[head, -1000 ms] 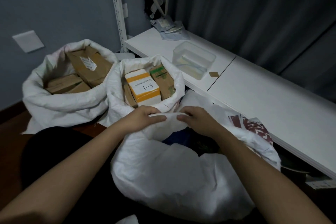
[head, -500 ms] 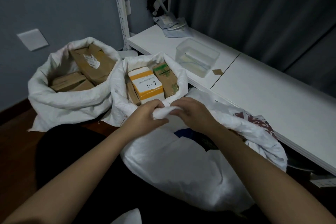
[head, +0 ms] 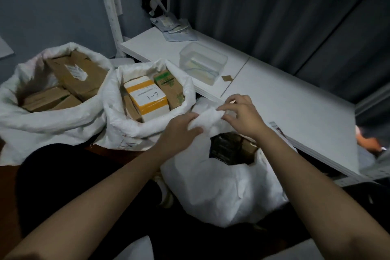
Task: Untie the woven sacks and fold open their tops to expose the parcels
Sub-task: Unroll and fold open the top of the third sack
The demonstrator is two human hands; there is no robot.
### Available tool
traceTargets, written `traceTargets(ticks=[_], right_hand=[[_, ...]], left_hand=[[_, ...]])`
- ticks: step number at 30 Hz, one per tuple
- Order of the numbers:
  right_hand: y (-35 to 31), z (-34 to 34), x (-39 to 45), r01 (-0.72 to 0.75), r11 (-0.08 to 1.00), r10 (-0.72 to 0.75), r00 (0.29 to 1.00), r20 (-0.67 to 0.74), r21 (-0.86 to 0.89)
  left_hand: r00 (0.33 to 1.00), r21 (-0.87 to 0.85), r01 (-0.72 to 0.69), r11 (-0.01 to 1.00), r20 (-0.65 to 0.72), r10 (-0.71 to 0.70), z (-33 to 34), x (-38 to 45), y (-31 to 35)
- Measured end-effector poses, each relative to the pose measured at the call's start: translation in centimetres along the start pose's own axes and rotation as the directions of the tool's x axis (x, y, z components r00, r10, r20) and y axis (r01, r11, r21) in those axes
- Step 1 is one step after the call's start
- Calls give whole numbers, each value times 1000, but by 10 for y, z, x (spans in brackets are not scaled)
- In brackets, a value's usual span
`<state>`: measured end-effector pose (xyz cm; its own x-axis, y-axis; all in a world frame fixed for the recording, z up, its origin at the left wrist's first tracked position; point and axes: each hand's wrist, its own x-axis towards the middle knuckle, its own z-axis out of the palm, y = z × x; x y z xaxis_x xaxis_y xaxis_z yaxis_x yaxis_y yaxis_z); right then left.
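Far-left sack [head: 48, 116] and middle sack [head: 126, 124]: tops folded, parcels exposed. Near sack [head: 221, 186]: your left hand [head: 179, 131] and right hand [head: 242, 116] pinch its bunched top; folding remains.

- Woven white sacks [head: 221, 186], coarse, crinkled, matt.
- Brown cardboard parcels [head: 84, 74], matt, paper labels.
- Clear glossy plastic container [head: 203, 63].
- Smooth white shelf board [head: 295, 116], matt.
- Grey cloth curtain [head: 274, 10].

- The room is dim and grey-blue — no lamp or glare is visible.
- Soft blur everywhere; wide-angle bending at the edges, dark lower corners.
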<state>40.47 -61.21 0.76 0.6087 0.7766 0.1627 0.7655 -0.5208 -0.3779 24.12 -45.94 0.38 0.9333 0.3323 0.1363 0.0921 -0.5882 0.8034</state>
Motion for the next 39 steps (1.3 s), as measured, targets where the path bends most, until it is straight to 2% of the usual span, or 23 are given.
traceTargets(ticks=[2,5,11,13,16,19,21,24,27,29,31,33,35,36,37,39], right_hand=[[5,-17,-13,-82,996,80,993,85,20],[10,-31,-38,-74,987,66,996,63,140],[34,-27,-59,47,975,-3,980,201,-215],[38,-28,-55,186,925,-112,966,232,-330],[44,-26,-43,383,817,-277,916,290,-431],[33,-26,-36,497,784,-384,859,339,-372],[21,-25,-34,509,803,-408,849,336,-310],[14,-24,-30,421,878,-336,880,335,-227],[12,-30,-29,422,877,-339,881,329,-227],[9,-33,-31,542,796,-449,828,337,-270],[2,-34,-36,619,748,-535,776,333,-241],[-8,-34,-39,602,776,-525,782,337,-188],[-20,-30,-37,526,837,-442,814,377,-152],[-26,-27,-35,472,870,-383,830,407,-145],[-32,-25,-32,418,899,-329,844,424,-135],[-41,-26,-25,324,942,-264,875,405,-87]], left_hand=[[994,23,-105,994,-1,105,29,13,11],[995,18,-44,999,90,42,63,30,25],[921,-118,93,989,388,-41,84,41,31],[890,-27,187,982,427,-158,82,34,27],[891,181,220,959,362,-273,76,24,9],[952,212,156,965,229,-204,62,21,-11],[967,224,100,969,207,-148,56,21,-17],[967,217,59,974,231,-110,57,18,-13],[940,65,145,987,301,-158,53,14,-9],[923,-157,251,955,337,-187,43,10,-5],[925,-311,299,902,326,-195,27,9,2],[932,-411,302,860,316,-176,9,6,10],[945,-493,283,823,288,-152,-9,1,19],[956,-464,253,849,254,-147,-16,-2,21],[965,-362,221,906,213,-150,-23,-6,22],[983,-18,136,991,123,-133,-37,-12,19]])
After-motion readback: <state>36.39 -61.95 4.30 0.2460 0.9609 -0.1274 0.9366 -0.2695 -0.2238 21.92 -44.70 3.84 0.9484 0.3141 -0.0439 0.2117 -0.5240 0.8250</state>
